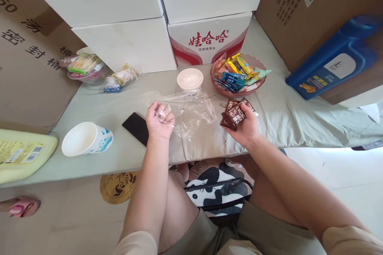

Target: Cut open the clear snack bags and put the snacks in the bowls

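Note:
My left hand (160, 121) is closed on a crumpled clear plastic bag (191, 111), which trails to the right over the green cloth. In my right hand (247, 127) are several small brown packets (236, 114) with "COCOA" printed on them, gripped between thumb and fingers. Just behind the packets stands a pink glass bowl (259, 85) heaped with colourful wrapped snacks (236, 73). A white paper cup (190, 79) is upright behind the plastic bag. Beside my left wrist a black phone (136, 127) lies flat, partly hidden by that hand.
Another paper cup (86, 139) lies tilted at the left, near a pale yellow jug (26, 153). A blue bottle (332, 59) leans at the right. White cartons (209, 40) line the back. Wrapped snacks (121, 77) and a filled plastic bowl (86, 67) sit back left. Another person's slippered foot (24, 206) shows lower left.

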A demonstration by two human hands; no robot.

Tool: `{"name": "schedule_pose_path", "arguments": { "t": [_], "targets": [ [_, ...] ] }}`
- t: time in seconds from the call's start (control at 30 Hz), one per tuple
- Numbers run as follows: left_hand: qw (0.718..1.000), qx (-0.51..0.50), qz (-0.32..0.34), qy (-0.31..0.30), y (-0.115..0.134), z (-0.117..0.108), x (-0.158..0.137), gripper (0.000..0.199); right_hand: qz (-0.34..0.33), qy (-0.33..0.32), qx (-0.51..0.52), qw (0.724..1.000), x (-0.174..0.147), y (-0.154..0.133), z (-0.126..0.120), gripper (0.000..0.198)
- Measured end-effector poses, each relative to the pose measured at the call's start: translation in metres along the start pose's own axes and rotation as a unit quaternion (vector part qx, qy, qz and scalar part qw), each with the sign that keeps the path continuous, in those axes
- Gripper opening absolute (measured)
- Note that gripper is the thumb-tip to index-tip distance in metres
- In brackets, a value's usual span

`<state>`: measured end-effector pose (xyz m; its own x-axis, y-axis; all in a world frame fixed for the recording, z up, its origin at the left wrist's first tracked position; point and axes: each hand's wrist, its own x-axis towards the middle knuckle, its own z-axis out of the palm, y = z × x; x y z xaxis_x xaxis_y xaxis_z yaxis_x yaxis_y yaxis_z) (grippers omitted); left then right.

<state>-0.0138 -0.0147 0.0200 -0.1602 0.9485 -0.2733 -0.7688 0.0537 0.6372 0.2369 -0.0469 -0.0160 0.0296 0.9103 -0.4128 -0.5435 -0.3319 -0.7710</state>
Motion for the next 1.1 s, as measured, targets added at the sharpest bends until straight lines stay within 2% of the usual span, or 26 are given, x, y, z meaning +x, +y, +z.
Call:
{"name": "schedule_pose_path", "arguments": {
  "t": [0.07,0.13,0.2,0.23,0.27,0.33,0.43,0.53,0.63,0.7,0.77,0.87,1.1],
  "targets": [
    [0.999,-0.012,-0.029,-0.012,-0.005,0.005,-0.001,0.023,-0.012,0.023,-0.003,1.0,-0.001,-0.005,-0.004,0.028],
    [0.999,-0.009,-0.048,-0.021,-0.01,0.01,-0.002,0.023,-0.052,0.041,-0.014,0.998,-0.001,-0.015,-0.006,0.028],
    [0.998,0.0,-0.06,-0.027,-0.013,0.014,-0.002,0.029,-0.146,0.049,-0.069,0.986,0.001,-0.033,-0.007,0.032],
    [0.998,0.002,-0.063,-0.031,-0.013,0.015,-0.003,0.031,-0.208,0.054,-0.12,0.969,0.004,-0.045,-0.007,0.035],
    [0.997,0.001,-0.064,-0.036,-0.013,0.015,-0.003,0.033,-0.27,0.065,-0.182,0.943,0.009,-0.06,-0.006,0.038],
    [0.996,-0.011,-0.067,-0.049,-0.012,0.015,-0.004,0.032,-0.363,0.11,-0.343,0.86,0.024,-0.093,-0.003,0.048],
    [0.995,-0.032,-0.071,-0.063,-0.009,0.012,-0.005,0.028,-0.387,0.118,-0.556,0.726,0.056,-0.139,0.008,0.051],
    [0.994,-0.044,-0.072,-0.073,-0.007,0.011,-0.006,0.031,-0.332,0.076,-0.708,0.619,0.087,-0.162,0.024,0.059],
    [0.993,-0.053,-0.07,-0.08,-0.007,0.011,-0.006,0.033,-0.233,0.045,-0.807,0.541,0.106,-0.163,0.036,0.065],
    [0.993,-0.055,-0.073,-0.08,-0.007,0.011,-0.005,0.031,-0.206,0.043,-0.838,0.504,0.11,-0.158,0.041,0.059],
    [0.992,-0.054,-0.077,-0.082,-0.008,0.011,-0.004,0.031,-0.205,0.036,-0.85,0.485,0.108,-0.153,0.045,0.051],
    [0.991,-0.056,-0.076,-0.09,-0.008,0.011,-0.004,0.033,-0.212,0.025,-0.853,0.477,0.101,-0.149,0.048,0.049],
    [0.991,-0.06,-0.085,-0.088,-0.003,0.01,-0.01,0.031,-0.212,0.047,-0.85,0.48,0.094,-0.147,0.038,0.05]
  ]
}}
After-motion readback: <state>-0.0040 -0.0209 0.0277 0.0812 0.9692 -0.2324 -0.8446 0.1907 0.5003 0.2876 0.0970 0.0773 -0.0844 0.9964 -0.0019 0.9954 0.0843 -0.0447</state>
